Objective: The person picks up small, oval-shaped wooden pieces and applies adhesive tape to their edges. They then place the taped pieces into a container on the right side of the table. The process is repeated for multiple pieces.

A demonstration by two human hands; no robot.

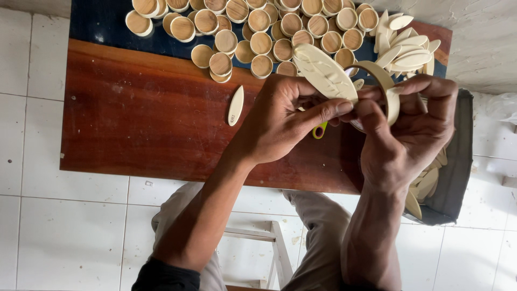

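My left hand (280, 121) pinches a cream leaf-shaped flat piece (323, 73) between thumb and fingers, held above the wooden board (140, 118). My right hand (409, 129) grips a cream curved band, like a box rim (385, 89), pressed against the edge of the leaf piece. Both hands meet over the board's right part. A yellow-green handle (319, 131) peeks out below my left thumb.
Several small oval wooden boxes (258, 27) crowd the far side of the board. A pile of cream leaf pieces (406, 46) lies at the far right. One loose leaf piece (235, 105) rests on the board. A dark bag (455, 172) with more pieces hangs at the right.
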